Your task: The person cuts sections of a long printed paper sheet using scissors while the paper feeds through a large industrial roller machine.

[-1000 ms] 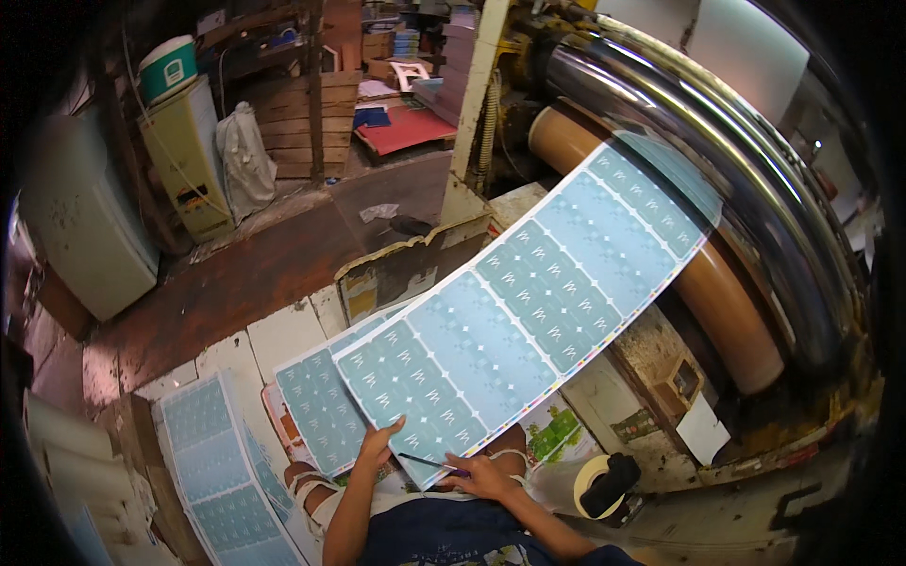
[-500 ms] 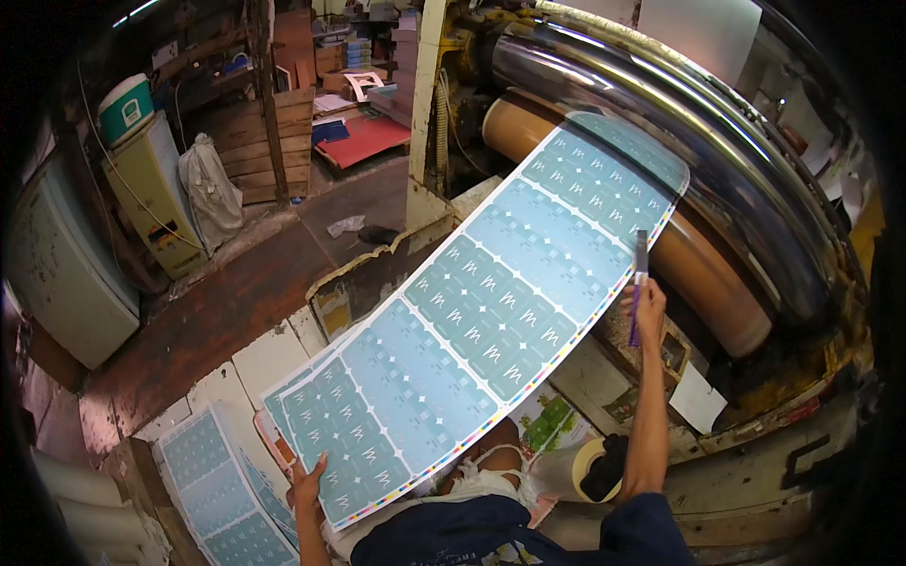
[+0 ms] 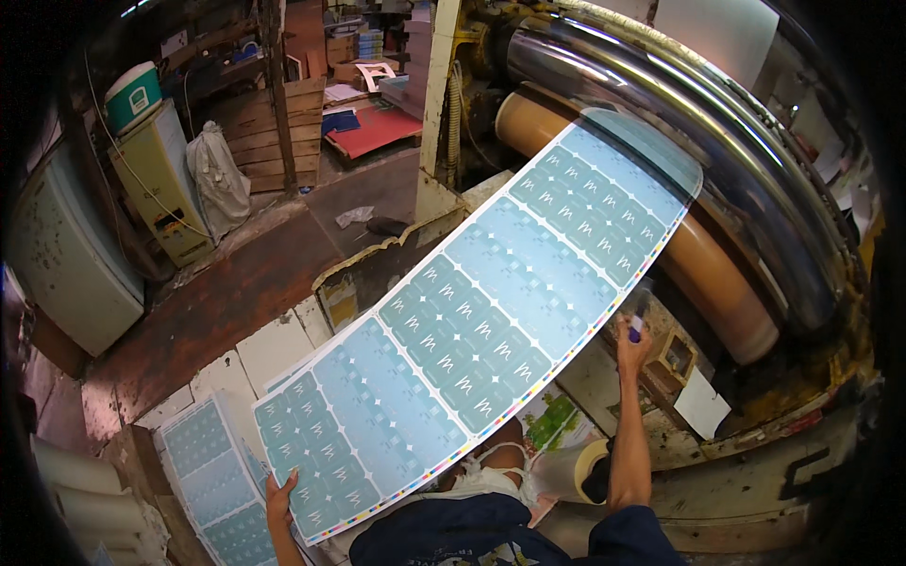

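A long, glossy printed sheet [image 3: 528, 250] in teal and light blue runs down from the metal roller [image 3: 651, 104] toward my lower left. My left hand [image 3: 280, 495] grips its lower left edge, thumb on top and the other fingers hidden underneath. In my right hand [image 3: 632, 347] is a purple-handled utility knife [image 3: 637, 325], close beside the sheet's right edge and below the brown roller [image 3: 722, 278]. The knife's blade is hard to make out. More printed sheets [image 3: 203, 472] lie in a stack at the lower left.
A clear roll with a yellow core [image 3: 590, 462] lies by my right arm. White paper [image 3: 701, 403] hangs near a small wooden box [image 3: 672, 358] on the machine. A sack [image 3: 217, 174], a beige cabinet [image 3: 165, 189] and a green-white cooler [image 3: 132, 97] stand at the far left.
The sheet has slid down and left from the rollers, with my left hand drawing its end along. My right hand has dropped lower with the knife, away from the sheet's edge.
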The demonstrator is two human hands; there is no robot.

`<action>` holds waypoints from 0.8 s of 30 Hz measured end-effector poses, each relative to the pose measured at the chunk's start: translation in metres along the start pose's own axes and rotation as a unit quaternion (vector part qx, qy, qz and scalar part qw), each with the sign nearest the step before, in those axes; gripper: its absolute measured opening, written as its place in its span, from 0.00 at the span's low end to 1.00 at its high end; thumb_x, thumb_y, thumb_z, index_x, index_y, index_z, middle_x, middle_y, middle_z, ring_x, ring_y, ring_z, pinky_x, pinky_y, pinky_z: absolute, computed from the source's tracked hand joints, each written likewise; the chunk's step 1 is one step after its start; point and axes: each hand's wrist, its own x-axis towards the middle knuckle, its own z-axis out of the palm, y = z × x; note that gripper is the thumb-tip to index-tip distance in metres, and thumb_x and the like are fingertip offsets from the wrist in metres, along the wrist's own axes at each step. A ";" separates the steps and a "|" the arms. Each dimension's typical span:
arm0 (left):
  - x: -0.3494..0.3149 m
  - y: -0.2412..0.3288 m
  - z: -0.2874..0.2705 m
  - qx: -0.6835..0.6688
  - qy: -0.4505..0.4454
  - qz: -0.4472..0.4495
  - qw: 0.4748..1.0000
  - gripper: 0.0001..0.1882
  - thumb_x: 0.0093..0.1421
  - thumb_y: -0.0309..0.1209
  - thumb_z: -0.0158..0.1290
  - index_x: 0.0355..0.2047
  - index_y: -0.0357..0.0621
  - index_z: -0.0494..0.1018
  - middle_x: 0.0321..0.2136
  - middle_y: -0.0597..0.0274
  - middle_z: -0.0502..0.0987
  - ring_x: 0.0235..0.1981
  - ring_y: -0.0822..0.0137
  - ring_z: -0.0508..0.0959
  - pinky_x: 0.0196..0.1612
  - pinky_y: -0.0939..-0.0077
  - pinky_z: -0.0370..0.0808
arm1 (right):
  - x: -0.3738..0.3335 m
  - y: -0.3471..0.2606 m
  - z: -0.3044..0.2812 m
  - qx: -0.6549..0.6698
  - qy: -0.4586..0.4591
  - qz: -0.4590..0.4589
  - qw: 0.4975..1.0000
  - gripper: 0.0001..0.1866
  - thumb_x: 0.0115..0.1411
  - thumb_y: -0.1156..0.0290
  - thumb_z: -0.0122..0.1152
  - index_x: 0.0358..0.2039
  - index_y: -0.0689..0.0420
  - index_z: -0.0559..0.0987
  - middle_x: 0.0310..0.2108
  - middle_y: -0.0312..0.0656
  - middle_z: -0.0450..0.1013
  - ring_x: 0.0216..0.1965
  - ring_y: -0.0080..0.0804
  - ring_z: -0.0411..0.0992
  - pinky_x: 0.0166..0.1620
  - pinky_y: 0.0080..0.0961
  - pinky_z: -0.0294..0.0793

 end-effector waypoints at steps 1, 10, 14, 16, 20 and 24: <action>-0.004 0.003 -0.001 0.002 -0.001 -0.003 1.000 0.23 0.56 0.26 0.61 0.52 0.38 0.68 0.41 0.59 0.77 0.36 0.68 0.78 0.40 0.73 0.76 | 0.005 0.008 -0.003 -0.011 0.026 -0.005 1.000 0.23 0.57 0.69 0.65 0.53 0.59 0.74 0.26 0.39 0.73 0.24 0.31 0.73 0.29 0.28 0.71; -0.046 0.026 -0.014 -0.040 0.090 -0.028 0.995 0.21 0.57 0.24 0.57 0.52 0.39 0.68 0.40 0.58 0.78 0.38 0.65 0.80 0.38 0.69 0.81 | 0.054 -0.080 -0.026 -0.176 -0.063 -0.330 0.925 0.42 0.48 0.80 0.65 0.64 0.41 0.64 0.65 0.41 0.58 0.44 0.43 0.76 0.37 0.36 0.78; -0.046 0.020 -0.018 -0.053 0.083 -0.025 0.995 0.21 0.58 0.22 0.57 0.52 0.40 0.68 0.41 0.57 0.77 0.39 0.64 0.79 0.39 0.70 0.80 | 0.078 -0.063 -0.023 -0.161 -0.190 -0.319 0.915 0.46 0.43 0.78 0.69 0.63 0.34 0.65 0.66 0.38 0.59 0.40 0.41 0.78 0.40 0.35 0.79; -0.047 0.015 -0.026 -0.056 0.074 -0.016 0.996 0.22 0.58 0.22 0.57 0.53 0.40 0.67 0.42 0.56 0.77 0.39 0.64 0.79 0.39 0.70 0.80 | 0.084 -0.068 -0.022 -0.176 -0.178 -0.336 0.908 0.42 0.43 0.82 0.64 0.60 0.34 0.70 0.61 0.40 0.65 0.38 0.40 0.79 0.40 0.33 0.79; -0.039 -0.008 -0.041 -0.023 0.111 0.039 0.993 0.19 0.59 0.22 0.57 0.51 0.37 0.67 0.40 0.55 0.77 0.38 0.64 0.77 0.42 0.68 0.77 | 0.100 -0.056 -0.015 -0.097 -0.229 -0.282 0.927 0.35 0.40 0.84 0.52 0.51 0.42 0.79 0.55 0.44 0.71 0.37 0.38 0.79 0.37 0.29 0.77; -0.031 -0.020 -0.092 -0.036 0.162 0.003 0.986 0.18 0.58 0.22 0.59 0.48 0.38 0.68 0.39 0.57 0.77 0.38 0.65 0.77 0.43 0.69 0.77 | 0.075 -0.057 0.000 -0.036 -0.270 -0.222 0.936 0.33 0.39 0.81 0.47 0.49 0.48 0.80 0.53 0.51 0.71 0.44 0.50 0.77 0.45 0.34 0.76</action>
